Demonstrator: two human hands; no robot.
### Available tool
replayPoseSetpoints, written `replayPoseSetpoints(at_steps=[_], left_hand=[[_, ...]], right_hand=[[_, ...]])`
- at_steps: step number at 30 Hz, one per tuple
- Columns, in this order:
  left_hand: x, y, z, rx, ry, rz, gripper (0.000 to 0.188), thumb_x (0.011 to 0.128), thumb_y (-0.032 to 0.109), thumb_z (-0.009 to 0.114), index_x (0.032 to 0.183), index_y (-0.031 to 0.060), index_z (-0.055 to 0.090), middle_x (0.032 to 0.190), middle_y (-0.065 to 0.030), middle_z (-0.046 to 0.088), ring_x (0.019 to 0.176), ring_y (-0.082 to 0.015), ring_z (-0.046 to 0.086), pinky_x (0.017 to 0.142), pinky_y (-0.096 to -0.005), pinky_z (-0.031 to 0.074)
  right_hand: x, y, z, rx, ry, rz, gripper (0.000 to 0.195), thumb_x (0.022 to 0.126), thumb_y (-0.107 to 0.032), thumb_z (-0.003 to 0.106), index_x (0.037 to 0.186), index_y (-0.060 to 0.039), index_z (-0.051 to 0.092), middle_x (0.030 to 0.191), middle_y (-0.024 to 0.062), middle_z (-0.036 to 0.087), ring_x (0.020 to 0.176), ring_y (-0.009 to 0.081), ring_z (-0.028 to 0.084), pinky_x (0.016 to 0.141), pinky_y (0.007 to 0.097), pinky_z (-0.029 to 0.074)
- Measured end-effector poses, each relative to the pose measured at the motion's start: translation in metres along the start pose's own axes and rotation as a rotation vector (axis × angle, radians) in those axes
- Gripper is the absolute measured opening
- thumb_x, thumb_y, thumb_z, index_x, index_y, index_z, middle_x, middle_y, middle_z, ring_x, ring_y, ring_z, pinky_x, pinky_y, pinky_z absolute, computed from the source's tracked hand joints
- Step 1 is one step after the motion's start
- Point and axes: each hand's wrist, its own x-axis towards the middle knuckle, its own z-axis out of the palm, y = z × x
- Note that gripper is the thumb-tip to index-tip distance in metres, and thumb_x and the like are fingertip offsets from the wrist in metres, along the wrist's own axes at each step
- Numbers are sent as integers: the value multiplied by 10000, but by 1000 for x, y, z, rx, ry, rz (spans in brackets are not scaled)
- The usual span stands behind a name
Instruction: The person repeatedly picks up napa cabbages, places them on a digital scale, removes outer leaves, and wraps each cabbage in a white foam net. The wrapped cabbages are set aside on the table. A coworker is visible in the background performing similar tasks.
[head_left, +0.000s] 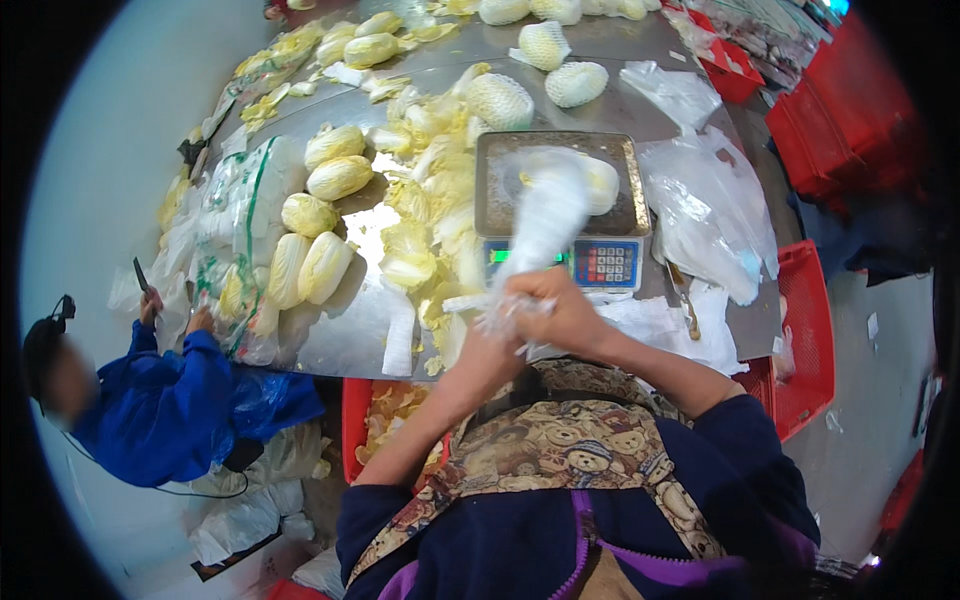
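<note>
Both fists meet in front of my apron, clenched on the gathered end of a white foam net sleeve (551, 217), blurred by motion, that stretches away over the scale. My left hand (495, 345) is lower and to the left; my right hand (555, 304) grips just above it. A napa cabbage (600, 185) lies on the metal pan of the digital scale (487, 217), partly hidden behind the sleeve. Trimmed cabbage leaves (409, 247) are heaped left of the scale. Several bare cabbages (324, 268) rest farther left. Beyond the scale are cabbages in foam nets (576, 84).
A clear plastic bag (705, 202) lies right of the scale, with a knife (688, 307) near it. Red crates (810, 337) stand at the right and below the steel table (322, 345). At the left, a co-worker in blue (165, 405) holds a knife (140, 274) beside bagged cabbages.
</note>
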Motion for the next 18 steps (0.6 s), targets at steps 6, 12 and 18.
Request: replayPoseSetpoints(at_steps=[6,12,18], left_hand=[[28,-51,-21,-1231,234,-778,310,915,131,525,1177,-30,548,1072,-101,609,1009,-203,578,871,-316,470],[57,2,-15,-309,391,-288,382,893,-21,409,1258,-23,521,1291,-136,526,1205,-237,482,1031,-334,360],[50,-21,55,-586,430,-644,350,940,100,477,1270,-3,522,1391,-140,433,1281,-243,411,1077,-362,303]], right_hand=[[-10,33,-2,-327,63,57,197,744,-169,626,667,-14,531,561,148,490,476,262,488,484,373,381],[7,103,-61,-543,276,470,253,800,-287,621,720,-47,606,647,134,621,580,264,617,527,361,479],[1,57,-54,1266,222,464,277,876,-289,575,956,-25,596,920,133,643,832,231,624,718,355,495]])
